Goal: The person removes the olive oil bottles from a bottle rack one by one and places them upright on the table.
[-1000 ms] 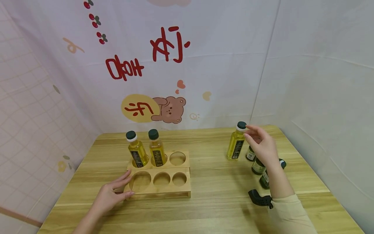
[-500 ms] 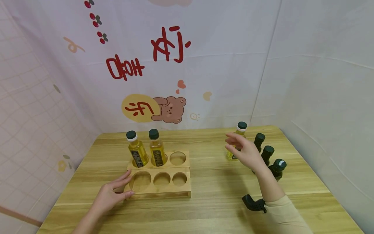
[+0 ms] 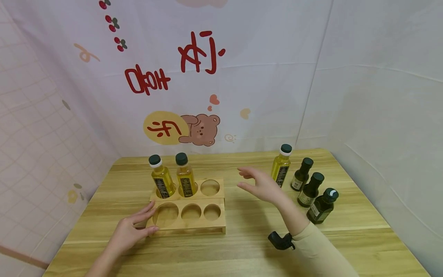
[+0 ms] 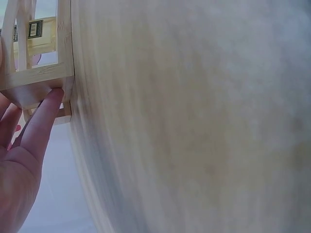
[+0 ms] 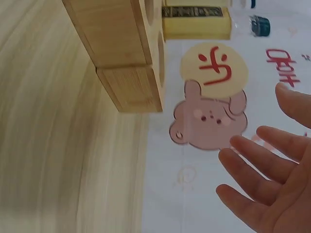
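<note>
A two-tier wooden rack [image 3: 190,212] with round holes stands on the table. Two bottles of yellow oil with dark green caps, the left bottle [image 3: 162,177] and the right bottle [image 3: 186,176], stand in its rear row; four holes show bare. My left hand [image 3: 129,231] touches the rack's left end, its straight fingers and thumb spread along it; the left wrist view shows one finger [image 4: 43,121] against the wood. My right hand [image 3: 262,185] holds nothing, its fingers loosely spread and apart from everything, between the rack and a third oil bottle [image 3: 280,167].
Right of the third oil bottle stand three dark bottles: a slim dark bottle [image 3: 299,178], a middle dark bottle [image 3: 309,194] and a wider dark bottle [image 3: 320,209]. A black camera mount [image 3: 281,241] sits at the right wrist. A printed cloth [image 3: 263,77] hangs behind the wooden table [image 3: 242,252].
My right hand has moved left, away from the third oil bottle's cap, toward the rack, uncovering the dark bottles. The left hand and the rack have stayed put.
</note>
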{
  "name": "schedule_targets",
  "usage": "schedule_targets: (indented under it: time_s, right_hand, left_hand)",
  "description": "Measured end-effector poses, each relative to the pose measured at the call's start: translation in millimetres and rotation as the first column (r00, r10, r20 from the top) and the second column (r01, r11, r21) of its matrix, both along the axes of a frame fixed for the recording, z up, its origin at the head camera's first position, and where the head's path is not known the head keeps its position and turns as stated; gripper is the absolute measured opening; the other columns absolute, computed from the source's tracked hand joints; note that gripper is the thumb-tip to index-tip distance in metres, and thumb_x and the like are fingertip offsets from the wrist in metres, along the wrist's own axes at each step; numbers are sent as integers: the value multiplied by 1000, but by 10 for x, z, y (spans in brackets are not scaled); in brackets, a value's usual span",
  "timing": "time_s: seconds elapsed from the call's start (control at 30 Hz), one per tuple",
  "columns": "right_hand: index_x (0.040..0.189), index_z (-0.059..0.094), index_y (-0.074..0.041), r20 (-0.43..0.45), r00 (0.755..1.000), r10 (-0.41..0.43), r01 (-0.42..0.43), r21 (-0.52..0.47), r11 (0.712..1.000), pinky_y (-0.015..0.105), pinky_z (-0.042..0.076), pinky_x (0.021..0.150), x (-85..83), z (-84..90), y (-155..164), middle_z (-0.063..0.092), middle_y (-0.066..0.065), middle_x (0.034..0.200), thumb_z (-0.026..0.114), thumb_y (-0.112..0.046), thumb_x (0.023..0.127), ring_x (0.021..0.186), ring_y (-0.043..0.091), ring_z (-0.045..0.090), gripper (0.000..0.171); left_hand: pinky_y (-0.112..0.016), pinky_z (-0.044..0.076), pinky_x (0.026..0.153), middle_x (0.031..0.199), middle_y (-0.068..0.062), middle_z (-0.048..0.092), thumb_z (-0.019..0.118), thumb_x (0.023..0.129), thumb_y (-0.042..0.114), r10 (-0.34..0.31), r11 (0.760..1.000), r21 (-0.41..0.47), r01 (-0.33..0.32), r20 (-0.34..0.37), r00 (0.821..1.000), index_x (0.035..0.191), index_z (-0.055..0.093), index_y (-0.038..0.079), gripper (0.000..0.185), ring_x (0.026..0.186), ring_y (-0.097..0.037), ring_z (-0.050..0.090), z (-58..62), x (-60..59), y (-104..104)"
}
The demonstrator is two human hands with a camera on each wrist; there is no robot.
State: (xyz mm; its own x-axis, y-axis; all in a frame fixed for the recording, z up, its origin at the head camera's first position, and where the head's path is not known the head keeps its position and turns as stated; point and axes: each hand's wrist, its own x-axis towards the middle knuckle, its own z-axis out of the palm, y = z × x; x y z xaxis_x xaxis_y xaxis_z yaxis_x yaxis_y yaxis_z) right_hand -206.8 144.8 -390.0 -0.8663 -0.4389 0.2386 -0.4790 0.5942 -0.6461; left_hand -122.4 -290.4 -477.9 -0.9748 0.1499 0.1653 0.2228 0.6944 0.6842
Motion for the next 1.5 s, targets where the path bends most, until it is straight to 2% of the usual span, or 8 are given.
schedule_targets:
  time_s: [0.2, 0.47, 0.7, 0.9, 1.13, 1.2, 1.43, 1.5]
  right_hand:
    - [140, 55, -5, -9, 998, 55, -54, 24, 998, 49, 48, 96, -77, -14, -287, 66, 13, 126, 71, -31, 93, 114, 29, 63, 56]
    - [146, 50, -10, 106, 985, 136, -135, -14, 991, 47, 43, 103, -197, 80, -624, 61, 10, 134, 72, -33, 92, 122, 27, 57, 62]
    - [150, 46, -16, 130, 971, 199, -192, -60, 980, 43, 40, 106, -314, 134, -877, 57, 7, 141, 73, -32, 92, 126, 24, 54, 66]
    - [152, 43, -14, 160, 965, 209, -187, -145, 972, 45, 39, 107, -384, 158, -1077, 53, 8, 144, 73, -30, 92, 129, 25, 52, 69]
    - [152, 42, -23, 205, 957, 207, -166, -201, 965, 44, 41, 106, -449, 199, -1238, 55, 5, 143, 74, -32, 91, 128, 23, 52, 69]
    - [152, 42, -22, 214, 953, 213, -166, -215, 962, 44, 41, 106, -465, 206, -1276, 55, 7, 143, 74, -31, 92, 128, 24, 52, 68]
    - [150, 46, -22, 240, 951, 198, -131, -267, 955, 35, 46, 100, -519, 228, -1414, 59, 6, 138, 74, -30, 92, 125, 21, 55, 65]
    - [149, 48, -22, 238, 953, 190, -118, -284, 951, 34, 47, 98, -534, 222, -1449, 59, 6, 136, 74, -29, 91, 123, 21, 56, 63]
  left_hand:
    - [-53, 40, 100, 147, 1, 49, 85, 76, 41, -2, 1000, 2, 2, -2, 1000, 130, 66, 7, 67, 130, -29, 48, -1, -4, -2]
    - [-51, 41, 100, 147, 3, 49, 85, 76, 40, -7, 1000, 15, 7, 3, 1000, 130, 65, 7, 67, 130, -28, 48, 9, -9, 13]
    - [-53, 39, 101, 146, 3, 50, 85, 76, 38, -9, 999, 37, 9, 3, 1000, 130, 66, 9, 64, 130, -30, 49, 51, 8, 25]
    - [-50, 39, 101, 146, 3, 51, 85, 75, 39, 2, 1000, 10, -2, -8, 1000, 129, 67, 9, 65, 129, -30, 49, 27, 4, 13]
    - [-52, 38, 101, 147, 4, 49, 85, 75, 41, 1, 1000, 14, -1, 13, 1000, 130, 66, 9, 67, 131, -27, 47, 4, -11, 2]
    - [-51, 38, 101, 147, 3, 49, 85, 75, 41, -1, 1000, 15, 1, 14, 1000, 130, 66, 8, 67, 131, -27, 47, 3, -12, 0]
    - [-41, 41, 101, 147, 2, 49, 85, 76, 40, -2, 1000, 0, 2, -1, 1000, 130, 66, 9, 65, 130, -30, 48, 6, -1, -4]
    - [-34, 42, 100, 147, 2, 49, 85, 76, 40, -3, 1000, 6, 3, 0, 1000, 130, 66, 9, 65, 130, -30, 48, 8, -1, -2]
